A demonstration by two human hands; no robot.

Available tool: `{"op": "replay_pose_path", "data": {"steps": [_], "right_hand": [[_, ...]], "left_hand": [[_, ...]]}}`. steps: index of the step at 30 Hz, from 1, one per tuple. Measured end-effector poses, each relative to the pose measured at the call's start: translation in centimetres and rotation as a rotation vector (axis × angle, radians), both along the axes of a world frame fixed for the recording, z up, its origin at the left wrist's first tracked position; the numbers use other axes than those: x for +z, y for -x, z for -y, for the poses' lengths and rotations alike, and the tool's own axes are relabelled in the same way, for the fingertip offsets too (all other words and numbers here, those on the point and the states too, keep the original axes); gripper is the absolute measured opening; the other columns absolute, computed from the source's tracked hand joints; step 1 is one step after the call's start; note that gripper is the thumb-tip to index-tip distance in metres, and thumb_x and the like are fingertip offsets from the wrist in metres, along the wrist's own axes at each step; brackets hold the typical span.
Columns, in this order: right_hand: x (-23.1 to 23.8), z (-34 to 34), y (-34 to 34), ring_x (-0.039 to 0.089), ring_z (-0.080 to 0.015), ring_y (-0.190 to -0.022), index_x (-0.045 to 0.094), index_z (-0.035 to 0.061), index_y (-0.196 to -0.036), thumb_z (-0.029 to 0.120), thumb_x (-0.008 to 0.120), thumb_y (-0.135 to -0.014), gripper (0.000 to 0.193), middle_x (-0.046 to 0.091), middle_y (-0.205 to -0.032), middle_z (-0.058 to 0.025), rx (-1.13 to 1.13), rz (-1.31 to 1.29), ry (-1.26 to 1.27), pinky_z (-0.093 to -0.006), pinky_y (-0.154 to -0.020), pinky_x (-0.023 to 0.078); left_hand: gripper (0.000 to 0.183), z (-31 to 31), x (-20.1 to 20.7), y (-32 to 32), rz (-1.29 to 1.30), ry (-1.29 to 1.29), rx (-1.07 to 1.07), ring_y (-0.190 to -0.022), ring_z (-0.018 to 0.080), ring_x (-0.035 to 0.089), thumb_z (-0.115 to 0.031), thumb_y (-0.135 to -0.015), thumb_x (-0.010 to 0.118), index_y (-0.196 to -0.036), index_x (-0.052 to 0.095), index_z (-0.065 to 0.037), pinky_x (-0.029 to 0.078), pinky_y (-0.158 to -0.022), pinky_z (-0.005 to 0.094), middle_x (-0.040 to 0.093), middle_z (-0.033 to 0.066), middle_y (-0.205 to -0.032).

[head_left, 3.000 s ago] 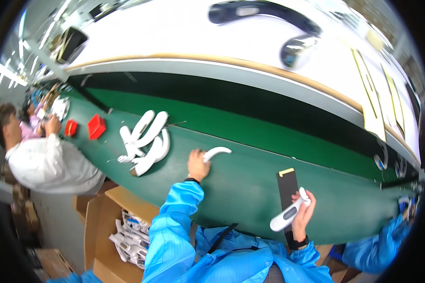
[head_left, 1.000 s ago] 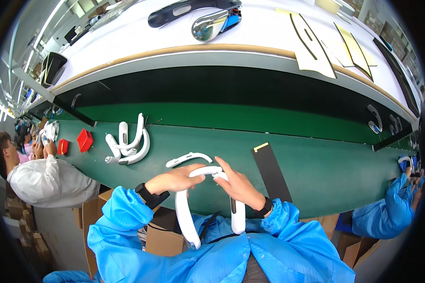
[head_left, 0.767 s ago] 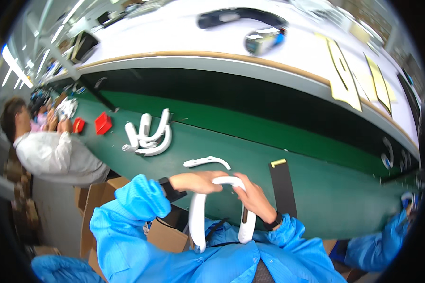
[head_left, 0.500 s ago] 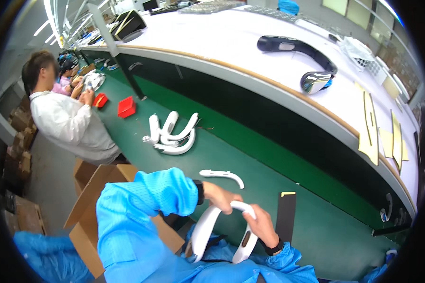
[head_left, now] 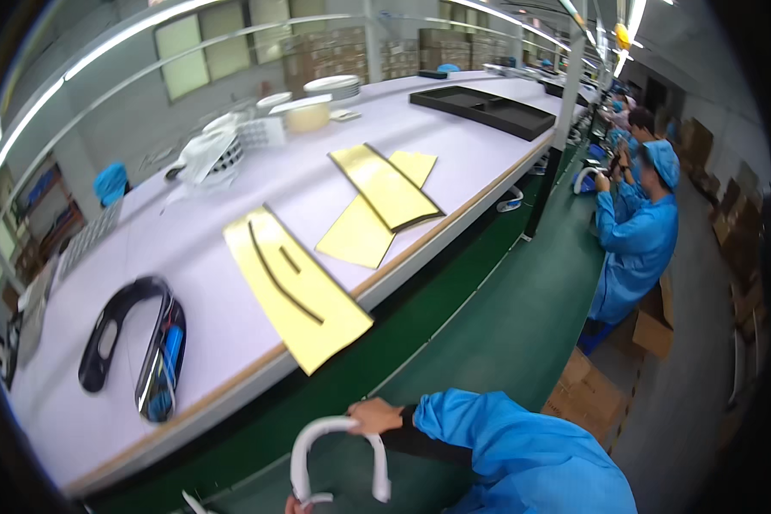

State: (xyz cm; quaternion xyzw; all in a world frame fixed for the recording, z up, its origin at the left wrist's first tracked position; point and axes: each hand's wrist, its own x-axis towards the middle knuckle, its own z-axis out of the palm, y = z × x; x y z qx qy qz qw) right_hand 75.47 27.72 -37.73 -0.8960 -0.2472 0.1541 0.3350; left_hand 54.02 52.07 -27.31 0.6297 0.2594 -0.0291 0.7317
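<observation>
A white U-shaped band (head_left: 338, 433) hangs over the green conveyor belt (head_left: 488, 325) at the lower edge of the head view, its two ends pointing down. My right hand (head_left: 373, 416), in a blue sleeve coming from the lower right, grips the top of the band's curve. Only a sliver of my left hand (head_left: 294, 505) shows at the bottom edge, touching the band's left end. The tip of another white piece (head_left: 188, 501) lies on the belt to the left.
A long white table (head_left: 188, 257) runs along the belt, with yellow sheets (head_left: 300, 291), a black U-shaped piece (head_left: 133, 343) and a black tray (head_left: 484, 107) on it. A co-worker in blue (head_left: 638, 231) stands further down the belt. Cardboard boxes (head_left: 591, 394) sit to the right.
The view has swung right, along the belt. Both hands still hold the white band, now at the picture's bottom edge. The co-worker on the left is out of view.
</observation>
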Motion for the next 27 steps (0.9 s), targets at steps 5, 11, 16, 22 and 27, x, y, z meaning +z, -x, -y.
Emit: {"op": "replay_pose_path", "data": {"steps": [5, 11, 16, 22, 27], "right_hand": [[-7.1, 5.9, -10.8, 0.063, -0.0333, -0.078, 0.065, 0.0013, -0.078, 0.035, 0.06, -0.072, 0.035, 0.062, -0.085, -0.0187, -0.79, 0.091, 0.14, -0.0435, -0.065, 0.051], [-11.2, 7.9, -14.7, 0.057, -0.0427, -0.094, 0.062, -0.0027, -0.095, 0.055, 0.052, -0.078, 0.061, 0.055, -0.108, -0.028, -0.929, -0.145, -0.031, -0.046, -0.083, 0.046], [-5.7, 10.1, -8.1, 0.063, -0.0298, -0.08, 0.059, -0.0052, -0.099, 0.038, 0.056, -0.082, 0.047, 0.065, -0.084, -0.0173, -0.692, 0.304, -0.158, -0.0362, -0.071, 0.05], [15.6, 13.0, 2.1, 0.057, -0.0271, -0.073, 0.058, 0.0029, -0.088, 0.016, 0.051, -0.087, 0.015, 0.057, -0.077, -0.0112, -0.25, 0.532, -0.478, -0.0348, -0.062, 0.044], [27.3, 16.3, 1.5, 0.043, -0.0338, -0.099, 0.049, 0.0031, -0.095, 0.009, 0.06, -0.072, 0.027, 0.045, -0.105, -0.0149, -0.404, 1.096, -0.378, -0.0399, -0.079, 0.039]], "left_hand": [[0.044, 0.1, -3.7, 3.6, -0.179, -0.02, -0.033, -0.111, 0.023, 0.049, -0.029, -0.093, 0.048, -0.125, 0.043, 0.0, 0.041, -0.093, 0.0365, 0.048, 0.0122, -0.126], [0.044, 4.3, -6.1, 3.8, -0.337, 0.15, -0.255, -0.11, 0.0238, 0.051, -0.027, -0.092, 0.051, -0.124, 0.045, 0.002, 0.041, -0.094, 0.0356, 0.053, 0.0144, -0.119], [0.04, 8.7, -2.5, -0.1, -0.153, 0.105, -0.563, -0.105, 0.023, 0.054, -0.028, -0.093, 0.049, -0.12, 0.049, 0.002, 0.041, -0.093, 0.0331, 0.056, 0.0144, -0.114], [0.035, 10.7, -2.0, -1.0, -0.039, 0.067, -0.799, -0.096, 0.0228, 0.058, -0.023, -0.092, 0.051, -0.117, 0.051, 0.001, 0.044, -0.086, 0.0324, 0.059, 0.0148, -0.107], [0.043, 12.4, -2.2, -0.5, -0.186, 0.075, -0.989, -0.106, 0.0216, 0.053, -0.03, -0.086, 0.06, -0.123, 0.05, -0.01, 0.038, -0.096, 0.033, 0.056, 0.0154, -0.116]]}}
